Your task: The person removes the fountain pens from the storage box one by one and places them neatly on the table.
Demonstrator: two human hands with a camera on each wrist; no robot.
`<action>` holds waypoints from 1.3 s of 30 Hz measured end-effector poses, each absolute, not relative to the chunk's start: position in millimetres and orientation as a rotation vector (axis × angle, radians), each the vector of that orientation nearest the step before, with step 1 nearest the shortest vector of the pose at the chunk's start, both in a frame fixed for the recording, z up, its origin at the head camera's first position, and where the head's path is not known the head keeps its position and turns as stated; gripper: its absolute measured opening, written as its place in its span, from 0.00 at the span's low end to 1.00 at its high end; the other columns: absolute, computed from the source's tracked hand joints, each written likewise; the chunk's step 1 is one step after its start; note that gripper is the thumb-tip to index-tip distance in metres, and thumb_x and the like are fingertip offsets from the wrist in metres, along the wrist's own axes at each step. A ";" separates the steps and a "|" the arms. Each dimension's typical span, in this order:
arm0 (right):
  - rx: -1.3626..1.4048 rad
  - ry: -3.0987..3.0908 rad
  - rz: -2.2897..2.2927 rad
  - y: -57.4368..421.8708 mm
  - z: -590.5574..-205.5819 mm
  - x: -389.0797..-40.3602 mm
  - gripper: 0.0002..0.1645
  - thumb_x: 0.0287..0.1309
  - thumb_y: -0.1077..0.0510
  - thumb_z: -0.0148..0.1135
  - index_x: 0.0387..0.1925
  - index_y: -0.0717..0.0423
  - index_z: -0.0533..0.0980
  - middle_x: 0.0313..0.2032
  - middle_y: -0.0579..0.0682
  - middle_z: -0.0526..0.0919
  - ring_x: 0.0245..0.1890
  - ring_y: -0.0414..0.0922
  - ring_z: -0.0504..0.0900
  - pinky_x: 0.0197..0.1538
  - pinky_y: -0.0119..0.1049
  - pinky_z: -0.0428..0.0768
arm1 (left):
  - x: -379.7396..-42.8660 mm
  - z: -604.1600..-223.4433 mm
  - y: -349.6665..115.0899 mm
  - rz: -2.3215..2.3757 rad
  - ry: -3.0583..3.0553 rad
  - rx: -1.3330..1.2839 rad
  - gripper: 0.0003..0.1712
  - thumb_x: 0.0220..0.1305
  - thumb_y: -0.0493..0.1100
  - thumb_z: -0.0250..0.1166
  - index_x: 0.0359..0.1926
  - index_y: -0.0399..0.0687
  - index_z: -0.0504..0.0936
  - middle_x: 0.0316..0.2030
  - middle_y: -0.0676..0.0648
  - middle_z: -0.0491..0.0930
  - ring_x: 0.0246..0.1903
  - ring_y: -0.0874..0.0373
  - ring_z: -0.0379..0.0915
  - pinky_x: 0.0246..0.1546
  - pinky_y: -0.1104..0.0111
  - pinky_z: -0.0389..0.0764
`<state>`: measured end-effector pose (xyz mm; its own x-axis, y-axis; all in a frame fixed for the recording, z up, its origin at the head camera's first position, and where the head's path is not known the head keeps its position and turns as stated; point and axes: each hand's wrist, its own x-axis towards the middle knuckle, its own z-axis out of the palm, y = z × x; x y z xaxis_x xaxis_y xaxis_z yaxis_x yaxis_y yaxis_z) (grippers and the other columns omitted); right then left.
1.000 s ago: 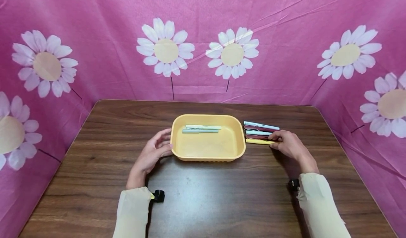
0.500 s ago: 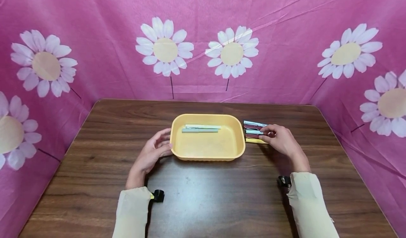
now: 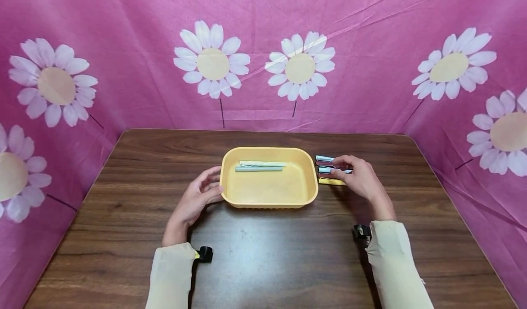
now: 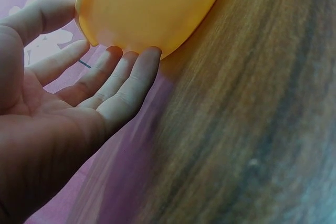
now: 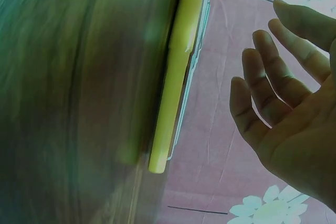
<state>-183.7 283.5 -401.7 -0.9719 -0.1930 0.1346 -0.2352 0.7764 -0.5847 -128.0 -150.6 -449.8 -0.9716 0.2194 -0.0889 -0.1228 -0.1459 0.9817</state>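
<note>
A yellow plastic tray [image 3: 269, 205] stands mid-table with two pale green pens [image 3: 259, 168] lying along its back part. At the tray's left end, my left hand [image 3: 197, 199] touches the wall with extended fingertips; the left wrist view shows the fingers [image 4: 126, 87] spread against it. To the right of the tray lies a row of several pens: light blue [image 3: 325, 158], dark red [image 3: 323, 164] and yellow [image 3: 329, 181]. My right hand [image 3: 362, 181] hovers over their right ends, partly hiding them. In the right wrist view its fingers [image 5: 268, 72] are apart and loosely bent, holding nothing, beside the yellow pen [image 5: 170, 103].
A brown wood-grain table [image 3: 255, 263] carries everything. Pink cloth [image 3: 255, 112] printed with white daisies rises behind it and along both sides. Each sleeved wrist wears a small black camera, one at the left wrist [image 3: 205, 254], another at the right [image 3: 362, 231].
My right hand has moved left and slightly back across the row of pens, away from the yellow pen's right end. The left hand stays at the tray, and the pens have kept their places.
</note>
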 end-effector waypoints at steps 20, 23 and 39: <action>0.383 -2.770 1.234 241.7 -394.4 -189.0 0.15 0.62 0.64 0.69 0.50 0.64 0.81 0.41 0.59 0.83 0.40 0.54 0.85 0.38 0.24 0.82 | -128.2 -447.4 -150.4 2.225 1.890 0.115 0.36 0.69 0.28 0.59 0.75 0.36 0.59 0.65 0.26 0.64 0.57 0.43 0.74 0.50 0.63 0.85; 0.400 -2.773 1.209 233.7 -393.7 -189.0 0.16 0.62 0.63 0.69 0.51 0.63 0.81 0.42 0.58 0.83 0.39 0.53 0.84 0.39 0.30 0.84 | -127.7 -448.1 -150.9 2.219 1.903 0.111 0.36 0.69 0.28 0.60 0.75 0.36 0.59 0.64 0.27 0.65 0.57 0.42 0.73 0.50 0.64 0.85; 0.654 -2.742 1.238 182.1 -396.5 -195.4 0.15 0.61 0.63 0.69 0.49 0.65 0.82 0.45 0.60 0.85 0.47 0.57 0.80 0.51 0.53 0.81 | -128.6 -449.8 -150.4 2.237 1.882 0.122 0.36 0.69 0.27 0.59 0.75 0.36 0.59 0.65 0.26 0.64 0.58 0.43 0.73 0.50 0.64 0.85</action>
